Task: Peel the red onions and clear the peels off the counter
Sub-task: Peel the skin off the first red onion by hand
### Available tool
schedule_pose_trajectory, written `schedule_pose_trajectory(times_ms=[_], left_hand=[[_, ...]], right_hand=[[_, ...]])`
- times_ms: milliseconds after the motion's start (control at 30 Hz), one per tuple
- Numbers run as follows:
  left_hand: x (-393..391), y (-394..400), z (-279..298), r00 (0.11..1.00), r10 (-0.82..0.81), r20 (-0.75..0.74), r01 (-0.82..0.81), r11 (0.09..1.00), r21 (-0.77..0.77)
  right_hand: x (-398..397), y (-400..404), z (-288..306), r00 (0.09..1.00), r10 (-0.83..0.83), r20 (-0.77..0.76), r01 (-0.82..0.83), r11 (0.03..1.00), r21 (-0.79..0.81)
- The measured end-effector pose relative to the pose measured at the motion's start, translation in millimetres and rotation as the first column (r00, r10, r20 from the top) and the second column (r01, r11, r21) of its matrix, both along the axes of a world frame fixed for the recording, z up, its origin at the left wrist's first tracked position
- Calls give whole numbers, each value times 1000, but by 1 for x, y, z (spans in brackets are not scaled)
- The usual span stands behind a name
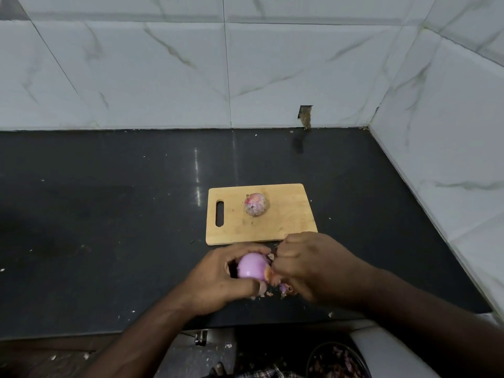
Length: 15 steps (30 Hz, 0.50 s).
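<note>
My left hand [218,279] grips a smooth, mostly peeled purple onion [252,267] just above the black counter [109,227], in front of the wooden cutting board [286,222]. My right hand [313,264] pinches a strip of orange-brown skin [272,276] at the onion's right end. A second onion [256,204], still in its papery skin, sits on the middle of the board. Loose peel scraps [283,290] lie on the counter under my hands.
White marble-look tiles form the back wall and a right-hand wall [436,159] that meets the counter in a corner. Below the counter's front edge, a dark round bin [338,361] holds onion peels. Small white specks dot the counter.
</note>
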<state>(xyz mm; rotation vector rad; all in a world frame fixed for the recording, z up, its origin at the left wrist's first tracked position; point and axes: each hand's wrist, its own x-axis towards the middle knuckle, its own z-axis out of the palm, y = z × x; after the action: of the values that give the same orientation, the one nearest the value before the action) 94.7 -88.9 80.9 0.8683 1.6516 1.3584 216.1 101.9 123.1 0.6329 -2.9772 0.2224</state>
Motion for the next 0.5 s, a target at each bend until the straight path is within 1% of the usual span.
schedule_pose_trajectory(times_ms=[67, 133, 200, 267, 300, 333, 400, 467, 500], left_hand=[[0, 1, 8, 990, -99, 102, 103, 994, -39], [1, 4, 15, 980, -141, 142, 159, 979, -125], [2, 9, 19, 969, -97, 228, 145, 968, -204], [2, 14, 20, 921, 0, 390, 116, 954, -275], [0, 16, 20, 873, 38, 486, 119, 950, -290], [-2, 19, 19, 805, 64, 590, 131, 951, -281], [-4, 24, 17, 626, 69, 777, 151, 967, -207], [-4, 22, 9, 453, 18, 891, 146, 985, -94], [-3, 18, 5, 362, -53, 931, 150, 989, -2]], right_hand=[[1, 2, 8, 990, 141, 16, -141, 973, 182], [0, 4, 16, 976, 217, 15, -212, 935, 284], [-5, 10, 16, 961, 272, -46, -237, 898, 371], [-11, 21, 15, 943, 306, -130, -224, 875, 429], [-14, 25, 15, 933, 312, -177, -207, 871, 445], [-18, 28, 15, 927, 305, -219, -180, 873, 454], [-25, 27, 15, 917, 281, -282, -134, 884, 447], [-31, 31, 10, 918, 245, -312, -87, 891, 445], [-31, 39, 9, 927, 184, -328, -28, 904, 426]])
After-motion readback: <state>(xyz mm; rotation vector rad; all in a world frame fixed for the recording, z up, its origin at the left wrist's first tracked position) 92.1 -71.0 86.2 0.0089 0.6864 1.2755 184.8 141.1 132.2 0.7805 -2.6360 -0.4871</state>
